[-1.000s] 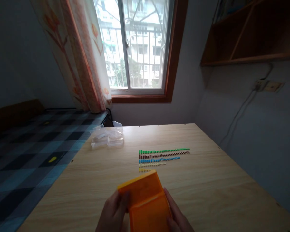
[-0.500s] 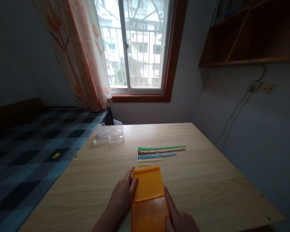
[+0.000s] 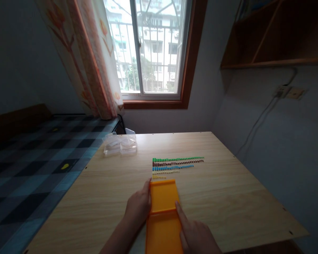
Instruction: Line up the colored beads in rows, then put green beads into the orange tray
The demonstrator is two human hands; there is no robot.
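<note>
An orange plastic box (image 3: 163,215) lies opened flat on the wooden table (image 3: 228,201), lid and base side by side. My left hand (image 3: 137,210) rests against its left edge with fingers along the far half. My right hand (image 3: 194,234) touches the right edge, index finger stretched along it. Just beyond the box lie rows of small pieces: green (image 3: 178,159), brown (image 3: 177,162), blue (image 3: 172,167) and short yellow rows (image 3: 165,173).
A clear plastic container (image 3: 119,145) sits at the table's far left corner. A bed with a checked blue cover (image 3: 34,165) runs along the left. Window and curtain stand behind; a wooden shelf (image 3: 275,38) hangs at upper right.
The orange box was held tilted above the table, then came down and now lies flat and open. My hands shifted from gripping it to resting at its sides.
</note>
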